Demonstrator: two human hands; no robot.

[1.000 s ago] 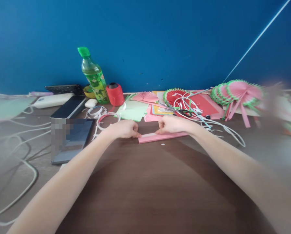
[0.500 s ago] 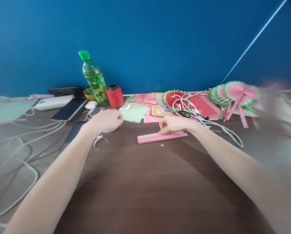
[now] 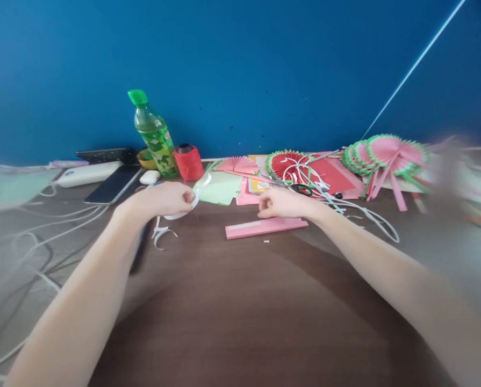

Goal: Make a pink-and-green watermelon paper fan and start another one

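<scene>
My left hand (image 3: 163, 200) is closed around a roll of white tape (image 3: 195, 199), whose pale edge shows at the fingertips and below the palm. My right hand (image 3: 279, 204) is curled with finger and thumb together, just above the far edge of a folded pink paper strip (image 3: 244, 231). What those fingers hold, if anything, is too small to make out. A white band lies along the left part of the pink strip's top. Near the strip's front edge is a tiny white scrap (image 3: 266, 241). Curled white peelings (image 3: 162, 236) lie below my left hand.
Along the blue wall stand a green bottle (image 3: 155, 140) and a red thread spool (image 3: 189, 163). Black-handled scissors (image 3: 302, 189), coloured paper (image 3: 220, 187) and pleated paper fans (image 3: 397, 153) lie behind my hands. Phone (image 3: 113, 184) and white cables (image 3: 34, 242) are at left.
My left hand has shifted slightly left and toward me, and the white roll shows more at its fingers. My right hand has lifted off the pink strip, moving slightly left.
</scene>
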